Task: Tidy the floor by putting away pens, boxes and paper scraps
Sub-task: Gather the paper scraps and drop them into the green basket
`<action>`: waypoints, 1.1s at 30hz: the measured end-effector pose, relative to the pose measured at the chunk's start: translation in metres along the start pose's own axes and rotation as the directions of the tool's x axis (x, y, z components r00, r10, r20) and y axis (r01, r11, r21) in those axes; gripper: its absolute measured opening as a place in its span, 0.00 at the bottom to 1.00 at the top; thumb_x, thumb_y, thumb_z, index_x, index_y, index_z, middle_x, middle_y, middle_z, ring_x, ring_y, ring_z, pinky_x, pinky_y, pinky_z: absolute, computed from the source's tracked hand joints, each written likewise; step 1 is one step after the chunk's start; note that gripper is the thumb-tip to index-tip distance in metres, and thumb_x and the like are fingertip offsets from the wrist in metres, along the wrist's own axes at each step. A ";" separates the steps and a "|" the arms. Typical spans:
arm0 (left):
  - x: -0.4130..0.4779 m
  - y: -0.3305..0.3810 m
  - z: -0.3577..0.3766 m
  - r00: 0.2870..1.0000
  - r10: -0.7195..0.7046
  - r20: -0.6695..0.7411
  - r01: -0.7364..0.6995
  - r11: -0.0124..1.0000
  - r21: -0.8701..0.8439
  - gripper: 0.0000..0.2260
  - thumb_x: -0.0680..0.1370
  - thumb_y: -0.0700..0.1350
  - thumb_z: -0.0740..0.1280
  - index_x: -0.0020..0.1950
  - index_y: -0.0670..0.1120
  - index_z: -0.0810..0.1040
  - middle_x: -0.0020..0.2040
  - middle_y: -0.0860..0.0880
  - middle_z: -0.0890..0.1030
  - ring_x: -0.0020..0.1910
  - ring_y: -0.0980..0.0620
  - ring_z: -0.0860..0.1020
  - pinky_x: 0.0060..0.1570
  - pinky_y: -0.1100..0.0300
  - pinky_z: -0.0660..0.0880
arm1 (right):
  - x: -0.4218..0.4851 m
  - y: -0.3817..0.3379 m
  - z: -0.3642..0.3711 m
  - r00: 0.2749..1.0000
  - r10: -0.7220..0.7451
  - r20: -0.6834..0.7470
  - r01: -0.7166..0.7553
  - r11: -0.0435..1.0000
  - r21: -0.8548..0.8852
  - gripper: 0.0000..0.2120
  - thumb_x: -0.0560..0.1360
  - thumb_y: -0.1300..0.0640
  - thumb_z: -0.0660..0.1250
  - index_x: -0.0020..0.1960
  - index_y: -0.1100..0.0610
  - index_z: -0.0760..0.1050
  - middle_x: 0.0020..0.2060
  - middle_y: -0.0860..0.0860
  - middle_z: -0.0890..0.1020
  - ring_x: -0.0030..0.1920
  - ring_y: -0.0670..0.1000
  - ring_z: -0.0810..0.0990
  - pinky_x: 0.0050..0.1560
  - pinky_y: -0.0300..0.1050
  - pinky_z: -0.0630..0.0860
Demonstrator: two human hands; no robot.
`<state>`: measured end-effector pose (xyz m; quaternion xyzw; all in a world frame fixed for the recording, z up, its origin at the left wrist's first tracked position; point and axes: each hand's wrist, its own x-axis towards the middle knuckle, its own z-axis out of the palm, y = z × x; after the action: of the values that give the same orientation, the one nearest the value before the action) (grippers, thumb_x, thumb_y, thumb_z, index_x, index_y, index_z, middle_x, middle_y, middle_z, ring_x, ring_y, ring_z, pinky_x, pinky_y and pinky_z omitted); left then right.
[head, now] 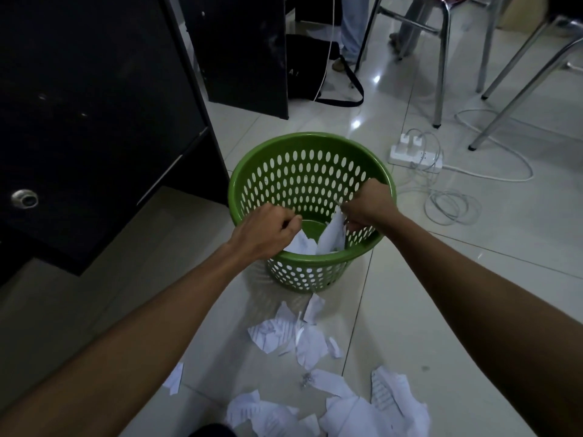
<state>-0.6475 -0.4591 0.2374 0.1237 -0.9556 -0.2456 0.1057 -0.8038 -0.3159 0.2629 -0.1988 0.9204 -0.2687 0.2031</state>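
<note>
Head view: two bare hands hold torn paper over one green wastebasket on a tiled floor.

The perforated green wastebasket (303, 138) stands on the floor (441, 294). The left hand (268, 230) has its fingers (292, 220) curled tight around one white scrap (303, 244), just inside the near rim. The right hand (367, 205) pinches a second scrap (332, 233) inside the basket's right side. More paper scraps (284, 334) lie in two loose heaps on the floor before the basket, too overlapped to count. One single scrap (174, 378) lies apart to the left. Both forearms cross the view and hide some floor. A black cabinet (94, 105) stands to the left. Beyond the basket are one power strip (416, 152) with two plugs, coiled white cables (451, 203), metal chair legs (441, 74), a black bag (309, 64) and another person's legs (353, 26).
</note>
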 end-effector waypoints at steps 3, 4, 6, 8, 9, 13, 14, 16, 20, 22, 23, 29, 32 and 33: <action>-0.014 -0.003 -0.002 1.000 0.009 0.028 -0.009 1.000 -0.008 0.19 0.77 0.49 0.59 0.27 0.45 0.70 0.24 0.48 0.73 0.23 0.51 0.70 0.28 0.56 0.69 | -0.002 0.002 0.006 1.000 -0.012 0.008 0.012 1.000 0.004 0.16 0.67 0.58 0.76 0.50 0.62 0.76 0.43 0.56 0.83 0.45 0.54 0.83 0.45 0.47 0.82; -0.017 -0.004 -0.002 0.999 0.009 0.038 -0.009 1.000 0.001 0.19 0.77 0.50 0.59 0.27 0.45 0.68 0.23 0.49 0.72 0.23 0.52 0.69 0.28 0.56 0.69 | -0.002 0.002 0.007 1.000 -0.004 0.014 0.004 1.000 -0.004 0.18 0.66 0.57 0.78 0.51 0.62 0.77 0.43 0.55 0.83 0.44 0.54 0.83 0.42 0.45 0.81; -0.022 -0.008 -0.003 0.999 -0.012 0.050 0.012 1.000 0.007 0.20 0.77 0.52 0.58 0.27 0.44 0.69 0.23 0.48 0.73 0.23 0.51 0.71 0.27 0.53 0.71 | -0.001 -0.001 0.009 1.000 0.002 0.026 -0.001 0.999 -0.045 0.16 0.65 0.58 0.78 0.50 0.63 0.79 0.42 0.55 0.83 0.43 0.52 0.84 0.39 0.43 0.80; -0.024 -0.010 -0.005 0.997 -0.044 0.060 0.044 0.999 -0.002 0.20 0.77 0.52 0.58 0.29 0.42 0.72 0.26 0.46 0.76 0.25 0.50 0.75 0.29 0.50 0.74 | 0.001 -0.003 0.011 0.999 -0.025 0.024 0.026 0.998 -0.058 0.13 0.67 0.61 0.75 0.50 0.65 0.79 0.44 0.58 0.83 0.46 0.56 0.83 0.47 0.49 0.81; -0.024 -0.010 -0.007 0.996 -0.058 0.070 0.060 0.998 -0.028 0.20 0.78 0.50 0.58 0.30 0.41 0.73 0.26 0.45 0.77 0.25 0.50 0.76 0.29 0.50 0.75 | 0.001 -0.003 0.012 0.999 -0.034 0.018 0.035 0.999 -0.039 0.12 0.69 0.63 0.73 0.51 0.66 0.79 0.46 0.60 0.83 0.48 0.58 0.83 0.50 0.51 0.81; -0.021 -0.002 -0.012 0.983 -0.155 0.097 0.172 0.961 -0.218 0.18 0.81 0.47 0.58 0.36 0.39 0.77 0.28 0.45 0.81 0.21 0.54 0.78 0.28 0.54 0.78 | 0.000 -0.005 0.019 0.997 -0.071 0.008 0.071 0.997 -0.022 0.08 0.72 0.65 0.69 0.50 0.68 0.79 0.44 0.59 0.84 0.45 0.56 0.84 0.50 0.49 0.81; -0.020 0.000 -0.012 0.981 -0.174 0.088 0.190 0.951 -0.243 0.18 0.81 0.48 0.58 0.37 0.40 0.77 0.28 0.45 0.81 0.21 0.53 0.79 0.28 0.55 0.77 | 0.000 -0.004 0.021 0.997 -0.079 0.007 0.079 0.997 -0.007 0.08 0.72 0.65 0.69 0.49 0.68 0.80 0.43 0.59 0.84 0.44 0.55 0.84 0.49 0.49 0.81; -0.019 0.001 -0.014 0.977 -0.204 0.061 0.213 0.940 -0.266 0.18 0.81 0.48 0.59 0.37 0.40 0.78 0.28 0.46 0.81 0.21 0.52 0.79 0.29 0.56 0.77 | 0.000 -0.004 0.022 0.996 -0.094 -0.012 0.094 0.995 0.013 0.07 0.73 0.64 0.68 0.48 0.67 0.80 0.43 0.58 0.84 0.44 0.54 0.84 0.50 0.50 0.81; -0.019 0.001 -0.014 0.973 -0.232 0.010 0.226 0.935 -0.275 0.18 0.81 0.47 0.60 0.36 0.40 0.78 0.28 0.46 0.81 0.22 0.52 0.79 0.30 0.53 0.80 | -0.003 -0.004 0.025 0.996 -0.087 -0.022 0.088 0.995 0.044 0.05 0.74 0.63 0.67 0.48 0.65 0.78 0.40 0.56 0.81 0.42 0.57 0.84 0.45 0.53 0.82; -0.021 0.001 -0.013 0.971 -0.239 -0.006 0.229 0.935 -0.271 0.18 0.81 0.47 0.60 0.36 0.40 0.78 0.28 0.46 0.81 0.22 0.52 0.79 0.30 0.51 0.80 | -0.008 -0.004 0.026 0.995 -0.101 0.009 0.101 0.994 0.029 0.05 0.73 0.66 0.66 0.47 0.67 0.76 0.36 0.54 0.78 0.40 0.56 0.82 0.45 0.49 0.82; -0.021 0.001 -0.012 0.970 -0.245 -0.014 0.232 0.934 -0.274 0.18 0.81 0.47 0.60 0.36 0.40 0.78 0.28 0.46 0.81 0.22 0.52 0.79 0.30 0.51 0.80 | -0.009 -0.004 0.025 0.993 -0.115 0.010 0.115 0.993 0.015 0.05 0.73 0.66 0.65 0.47 0.67 0.76 0.35 0.54 0.77 0.38 0.54 0.81 0.42 0.46 0.81; -0.023 -0.002 -0.008 0.957 -0.276 -0.087 0.251 0.941 -0.228 0.20 0.80 0.52 0.58 0.35 0.41 0.77 0.28 0.46 0.80 0.23 0.53 0.78 0.28 0.49 0.78 | -0.009 0.001 0.025 0.983 -0.182 -0.007 0.182 0.983 0.001 0.05 0.73 0.64 0.64 0.45 0.65 0.77 0.41 0.61 0.82 0.40 0.57 0.82 0.44 0.51 0.82; -0.025 -0.003 -0.004 0.947 -0.293 -0.129 0.273 0.950 -0.154 0.21 0.78 0.55 0.57 0.32 0.44 0.75 0.27 0.46 0.77 0.25 0.49 0.77 0.29 0.49 0.76 | -0.015 0.002 0.023 0.961 -0.272 -0.052 0.270 0.962 -0.037 0.04 0.74 0.60 0.64 0.45 0.60 0.77 0.40 0.55 0.81 0.40 0.53 0.80 0.43 0.50 0.80; -0.025 -0.002 -0.004 0.942 -0.298 -0.154 0.277 0.950 -0.146 0.20 0.79 0.53 0.58 0.31 0.44 0.73 0.26 0.46 0.76 0.25 0.48 0.76 0.29 0.51 0.75 | -0.017 0.005 0.022 0.948 -0.305 -0.087 0.301 0.952 -0.063 0.04 0.74 0.59 0.63 0.46 0.58 0.76 0.40 0.53 0.81 0.40 0.52 0.80 0.42 0.49 0.79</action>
<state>-0.6228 -0.4555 0.2360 0.2763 -0.8975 -0.3048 0.1592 -0.7805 -0.3135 0.2478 -0.3296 0.8938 -0.2832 0.1103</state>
